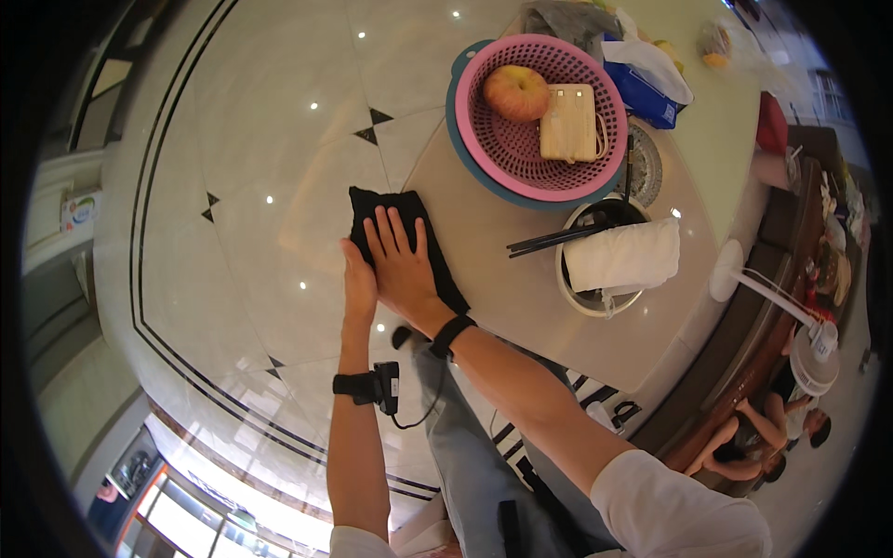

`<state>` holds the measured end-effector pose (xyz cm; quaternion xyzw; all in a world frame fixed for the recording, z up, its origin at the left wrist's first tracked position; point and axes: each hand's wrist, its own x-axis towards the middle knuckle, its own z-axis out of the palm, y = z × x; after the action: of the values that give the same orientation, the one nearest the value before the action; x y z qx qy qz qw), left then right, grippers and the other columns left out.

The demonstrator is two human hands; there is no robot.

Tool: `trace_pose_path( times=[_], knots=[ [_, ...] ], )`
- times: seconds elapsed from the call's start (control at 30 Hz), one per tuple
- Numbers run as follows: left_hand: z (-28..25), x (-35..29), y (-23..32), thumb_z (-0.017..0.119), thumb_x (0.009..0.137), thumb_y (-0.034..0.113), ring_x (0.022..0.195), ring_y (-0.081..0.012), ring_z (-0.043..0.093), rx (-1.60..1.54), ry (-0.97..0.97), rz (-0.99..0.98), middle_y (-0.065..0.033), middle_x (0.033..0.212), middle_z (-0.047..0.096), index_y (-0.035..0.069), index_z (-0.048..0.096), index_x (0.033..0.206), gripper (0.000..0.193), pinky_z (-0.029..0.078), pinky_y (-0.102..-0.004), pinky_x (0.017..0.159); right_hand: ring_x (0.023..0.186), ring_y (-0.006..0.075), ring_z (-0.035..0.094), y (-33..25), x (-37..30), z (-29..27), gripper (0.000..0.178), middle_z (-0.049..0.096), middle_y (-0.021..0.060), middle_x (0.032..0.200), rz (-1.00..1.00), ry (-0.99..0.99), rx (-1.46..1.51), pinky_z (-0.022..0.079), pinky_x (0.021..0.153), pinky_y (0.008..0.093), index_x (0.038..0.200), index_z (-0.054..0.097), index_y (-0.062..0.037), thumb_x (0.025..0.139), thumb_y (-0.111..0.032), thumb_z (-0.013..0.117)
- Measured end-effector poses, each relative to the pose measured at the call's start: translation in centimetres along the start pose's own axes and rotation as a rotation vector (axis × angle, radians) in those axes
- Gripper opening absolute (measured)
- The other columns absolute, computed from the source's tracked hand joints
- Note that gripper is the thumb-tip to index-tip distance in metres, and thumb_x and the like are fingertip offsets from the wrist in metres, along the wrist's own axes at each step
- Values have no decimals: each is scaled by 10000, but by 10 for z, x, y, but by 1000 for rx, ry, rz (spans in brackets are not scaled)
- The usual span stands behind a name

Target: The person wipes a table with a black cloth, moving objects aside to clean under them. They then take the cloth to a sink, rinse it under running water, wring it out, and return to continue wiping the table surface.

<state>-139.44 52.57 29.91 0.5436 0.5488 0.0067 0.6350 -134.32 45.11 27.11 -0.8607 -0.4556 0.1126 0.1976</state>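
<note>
A folded black cloth (444, 272) lies along the left edge of the table, one corner sticking out past it. My right hand (402, 270) rests flat on it, fingers stretched and slightly spread. Against the cloth's left side is my left hand (359, 284), turned edge-on and touching my right hand. One straight digit of it points forward; its other fingers are mostly hidden. Neither hand visibly grips anything. Black straps circle both wrists, and a small black device (387, 388) sits on the left one.
Right of the cloth, a pink basket (465, 121) holds an apple (517, 93) and a cream power bank (568, 123). Nearer stands a pot (569, 290) with a white cloth (623, 256) and black chopsticks (549, 243). A glass dish (646, 167), tissue pack (642, 88) and white fan (781, 302) are farther right. People sit beyond.
</note>
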Motion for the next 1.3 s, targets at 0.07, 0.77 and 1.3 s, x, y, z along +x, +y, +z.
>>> trace_pose_path(
  times=[0.07,0.77,1.3],
  knots=[
    [-24,26,-20,163,977,702,1413,-230,313,-51,-16,-227,-156,1559,309,-7,228,1529,901,216,-301,1154,1487,315,193,-3,3,-4,706,265,187,1583,8,25,69,89,1175,585,1495,341,-31,910,-377,530],
    [-33,42,15,47,873,821,1480,-291,205,-50,-841,-122,-161,1591,254,-27,169,1537,1084,104,-399,1202,1450,350,261,52,56,-21,633,307,179,1561,549,325,-279,131,1151,600,1488,381,-91,922,-345,507],
    [105,97,236,480,988,476,1099,-224,571,487,-452,441,-152,1292,566,6,407,1418,641,443,-414,978,1440,305,287,15,-14,-22,660,327,127,1560,504,119,-116,161,1160,597,1483,401,-137,886,-376,548]
  ],
)
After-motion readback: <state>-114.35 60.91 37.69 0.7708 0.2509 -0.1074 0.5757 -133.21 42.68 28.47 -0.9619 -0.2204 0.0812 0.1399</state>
